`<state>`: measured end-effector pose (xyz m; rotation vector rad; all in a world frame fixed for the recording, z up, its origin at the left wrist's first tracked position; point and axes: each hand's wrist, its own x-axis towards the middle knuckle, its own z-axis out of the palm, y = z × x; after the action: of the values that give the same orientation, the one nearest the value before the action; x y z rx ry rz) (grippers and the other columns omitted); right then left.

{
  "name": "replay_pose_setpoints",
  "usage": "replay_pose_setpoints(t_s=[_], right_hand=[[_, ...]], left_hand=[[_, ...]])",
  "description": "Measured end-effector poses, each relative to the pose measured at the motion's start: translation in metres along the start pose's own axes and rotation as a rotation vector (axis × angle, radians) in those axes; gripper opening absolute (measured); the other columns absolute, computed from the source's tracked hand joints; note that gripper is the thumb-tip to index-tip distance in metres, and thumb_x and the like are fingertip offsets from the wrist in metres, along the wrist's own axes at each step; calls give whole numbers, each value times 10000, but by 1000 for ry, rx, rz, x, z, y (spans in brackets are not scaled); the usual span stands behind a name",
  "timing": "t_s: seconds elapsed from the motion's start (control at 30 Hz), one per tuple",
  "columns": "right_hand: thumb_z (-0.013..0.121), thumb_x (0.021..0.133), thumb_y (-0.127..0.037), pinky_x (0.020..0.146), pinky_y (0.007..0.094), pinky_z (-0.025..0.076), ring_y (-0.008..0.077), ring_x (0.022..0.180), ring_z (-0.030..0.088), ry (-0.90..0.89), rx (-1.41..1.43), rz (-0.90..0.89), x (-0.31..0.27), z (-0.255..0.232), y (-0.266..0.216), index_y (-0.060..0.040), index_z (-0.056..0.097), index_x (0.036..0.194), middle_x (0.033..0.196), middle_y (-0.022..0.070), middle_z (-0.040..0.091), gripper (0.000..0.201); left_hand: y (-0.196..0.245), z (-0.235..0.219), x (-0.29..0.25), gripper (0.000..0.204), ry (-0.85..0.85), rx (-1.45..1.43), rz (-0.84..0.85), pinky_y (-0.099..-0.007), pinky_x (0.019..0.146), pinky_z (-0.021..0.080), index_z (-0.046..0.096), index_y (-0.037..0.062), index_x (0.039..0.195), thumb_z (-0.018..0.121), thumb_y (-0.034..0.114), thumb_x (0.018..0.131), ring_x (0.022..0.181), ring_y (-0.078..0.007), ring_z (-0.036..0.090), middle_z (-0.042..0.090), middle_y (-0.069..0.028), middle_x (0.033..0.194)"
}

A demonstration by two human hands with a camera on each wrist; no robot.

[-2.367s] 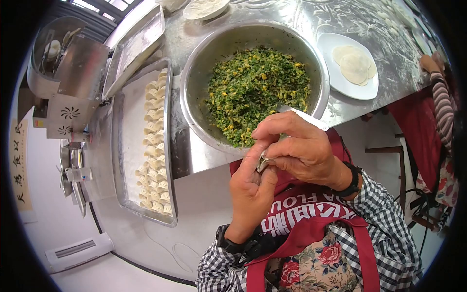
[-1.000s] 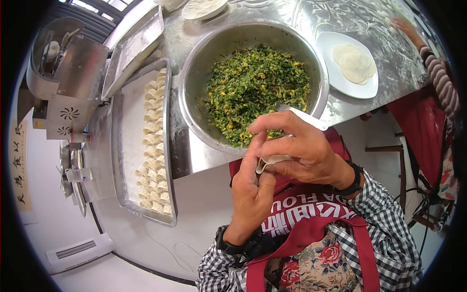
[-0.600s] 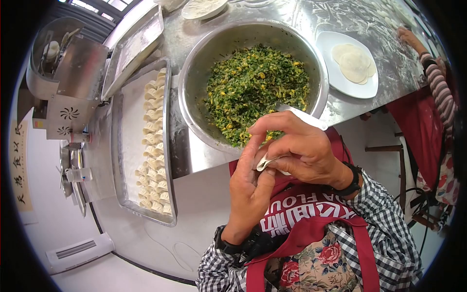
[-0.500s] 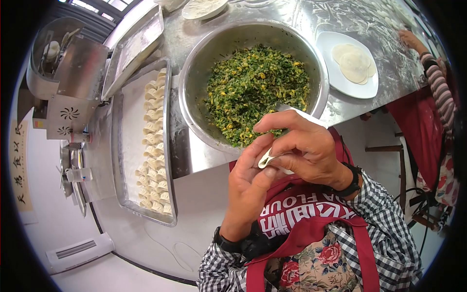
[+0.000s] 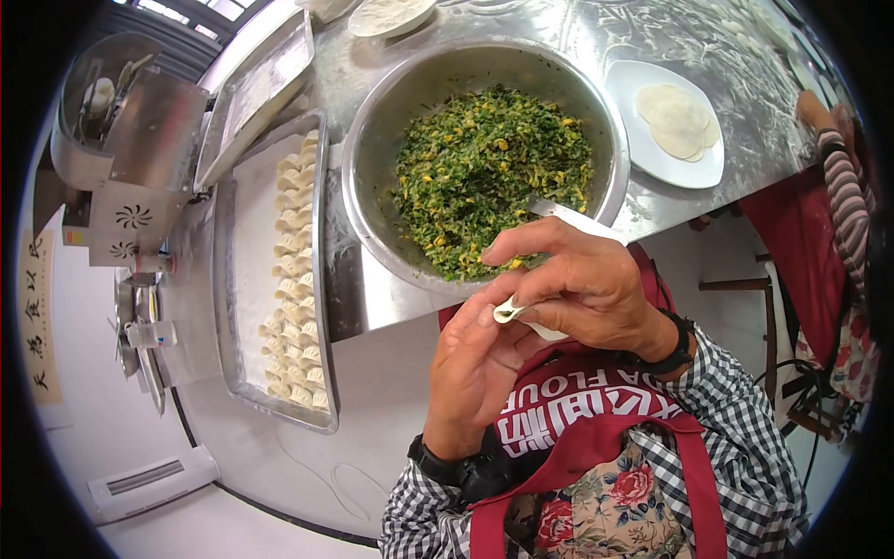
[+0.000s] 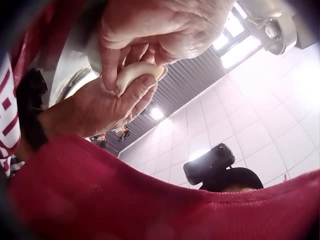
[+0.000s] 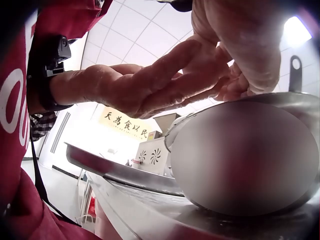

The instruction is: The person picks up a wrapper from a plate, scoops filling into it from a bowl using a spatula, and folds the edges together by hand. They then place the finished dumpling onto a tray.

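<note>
Both hands meet in front of my chest around a small white dumpling [image 5: 518,312], just below the rim of the big steel bowl [image 5: 368,130] of chopped green and yellow filling [image 5: 489,168]. My left hand [image 5: 484,331] cradles the dumpling from below with the thumb against its edge. From above, my right hand [image 5: 545,284] pinches the folded seam, index finger stretched out. In the left wrist view the dumpling [image 6: 136,73] shows as a pale crescent between the left hand [image 6: 100,105] and the right hand [image 6: 160,25]. A pale utensil handle [image 5: 582,222] leans on the bowl's rim.
A metal tray [image 5: 223,279] at the left holds a long row of finished dumplings [image 5: 296,270]. A white plate [image 5: 643,158] with round wrappers [image 5: 678,121] sits right of the bowl. Another person's striped sleeve [image 5: 849,200] is at the far right. A steel machine [image 5: 140,140] stands far left.
My left hand has opened out under the dumpling and more of its white edge shows between the fingers. The other person's arm at the far right has drawn back from the table.
</note>
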<state>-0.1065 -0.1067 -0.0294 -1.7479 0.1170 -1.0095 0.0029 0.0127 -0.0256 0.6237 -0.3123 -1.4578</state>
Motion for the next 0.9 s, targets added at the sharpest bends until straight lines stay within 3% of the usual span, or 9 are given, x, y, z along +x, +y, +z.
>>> replay_pose_setpoints(t_s=[0.33,0.9], right_hand=[[656,662,51,755,312,495,250,946,586,-38,-44,-18,1,3,-2,-31,629,860,1075,153,575,216],[660,675,56,726,284,512,225,906,603,4,28,5,-1,2,-1,-25,630,850,1052,156,573,195]], left_hand=[[4,3,-2,371,113,149,-9,-341,854,474,426,-56,1205,445,184,923,978,-202,565,544,-138,1089],[6,2,-4,474,18,167,7,-398,960,399,382,-76,1249,527,133,848,1106,-246,497,479,-166,1198]])
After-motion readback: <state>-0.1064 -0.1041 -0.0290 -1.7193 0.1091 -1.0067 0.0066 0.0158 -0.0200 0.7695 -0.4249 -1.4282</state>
